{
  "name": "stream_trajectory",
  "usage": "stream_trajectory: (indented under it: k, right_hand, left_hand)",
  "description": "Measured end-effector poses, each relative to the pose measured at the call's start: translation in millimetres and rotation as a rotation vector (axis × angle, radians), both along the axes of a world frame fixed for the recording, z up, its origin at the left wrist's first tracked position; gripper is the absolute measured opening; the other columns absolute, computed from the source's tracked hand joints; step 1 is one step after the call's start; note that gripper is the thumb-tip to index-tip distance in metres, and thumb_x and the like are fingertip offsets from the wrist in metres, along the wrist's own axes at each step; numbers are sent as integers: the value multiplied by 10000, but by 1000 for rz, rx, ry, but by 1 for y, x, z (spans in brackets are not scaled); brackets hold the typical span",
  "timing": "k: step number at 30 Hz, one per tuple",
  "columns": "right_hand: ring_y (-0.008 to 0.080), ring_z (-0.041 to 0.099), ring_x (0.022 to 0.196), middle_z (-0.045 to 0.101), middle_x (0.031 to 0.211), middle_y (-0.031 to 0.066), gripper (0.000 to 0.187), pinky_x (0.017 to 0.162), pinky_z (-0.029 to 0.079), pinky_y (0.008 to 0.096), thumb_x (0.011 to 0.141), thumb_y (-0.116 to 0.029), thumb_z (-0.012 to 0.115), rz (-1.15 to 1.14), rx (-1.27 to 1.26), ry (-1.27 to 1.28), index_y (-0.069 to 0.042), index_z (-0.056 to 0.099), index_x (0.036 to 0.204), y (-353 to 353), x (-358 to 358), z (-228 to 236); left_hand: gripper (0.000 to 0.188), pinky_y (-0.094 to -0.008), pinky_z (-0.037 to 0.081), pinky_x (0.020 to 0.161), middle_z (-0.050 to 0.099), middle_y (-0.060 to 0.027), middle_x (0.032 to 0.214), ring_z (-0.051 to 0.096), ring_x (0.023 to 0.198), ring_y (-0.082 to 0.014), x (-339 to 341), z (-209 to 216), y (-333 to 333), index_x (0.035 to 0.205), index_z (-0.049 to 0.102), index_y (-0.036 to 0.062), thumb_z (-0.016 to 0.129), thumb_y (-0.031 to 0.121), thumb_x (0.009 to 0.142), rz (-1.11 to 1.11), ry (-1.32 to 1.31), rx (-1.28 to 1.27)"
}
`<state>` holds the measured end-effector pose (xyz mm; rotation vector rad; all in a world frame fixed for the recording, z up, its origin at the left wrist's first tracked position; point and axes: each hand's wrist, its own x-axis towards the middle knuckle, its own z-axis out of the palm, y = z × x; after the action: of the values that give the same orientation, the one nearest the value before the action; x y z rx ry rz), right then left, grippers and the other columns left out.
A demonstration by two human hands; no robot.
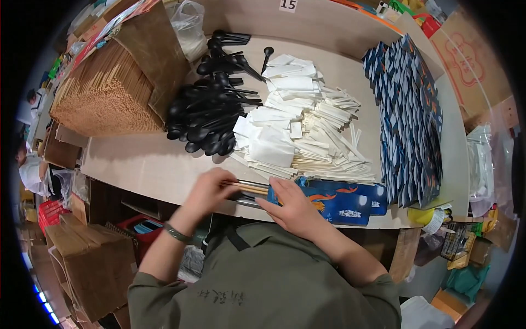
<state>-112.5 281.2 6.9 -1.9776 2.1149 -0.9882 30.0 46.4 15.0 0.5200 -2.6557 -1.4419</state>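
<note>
My left hand (211,192) pinches a small bundle of wooden chopsticks (253,189) with dark, thin handles alongside, at the table's front edge. The bundle's right end meets the mouth of a blue printed packet (334,198). My right hand (290,203) grips that packet at its mouth, thumb below and fingers above; how far the bundle reaches inside is hidden. More blue packets lie under it, to the right. Just beyond my hands spread white paper napkins (274,147) and narrow paper-wrapped sticks (334,148). A heap of black plastic spoons (203,115) lies left of the napkins.
A large cardboard box (104,88) packed with wooden chopsticks stands at the left. Along the right side, many blue packets (408,120) stand in overlapping rows. A low partition (329,22) closes the back. Brown cartons (90,263) are stacked below left.
</note>
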Motion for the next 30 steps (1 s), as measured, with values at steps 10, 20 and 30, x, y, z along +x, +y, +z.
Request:
stream_trajectory:
  k: [10, 20, 30]
  right_hand:
    - [459, 518, 1214, 544, 1284, 292, 395, 1011, 442, 515, 689, -114, 785, -168, 70, 5, 11, 566, 993, -2, -6, 8]
    - [404, 573, 920, 572, 964, 200, 255, 804, 470, 490, 732, -101, 643, -156, -152, -53, -12, 566, 958, -6, 3, -21]
    - [319, 649, 783, 605, 772, 135, 114, 652, 535, 430, 708, -173, 634, 22, -96, 264, -75, 618, 651, 22, -54, 122]
  left_hand:
    - [467, -426, 499, 888, 577, -198, 1094, 600, 1016, -358, -33, 4, 67, 1223, 537, -4, 744, 121, 823, 164, 96, -246]
    - [641, -317, 511, 836, 650, -105, 1026, 632, 974, -185, -41, 33, 57, 1382, 472, 28, 773, 107, 822, -139, -326, 303]
    - [230, -396, 479, 581, 623, -126, 754, 602, 669, -349, -45, 36, 42, 848, 549, 70, 717, 48, 693, -121, 387, -860]
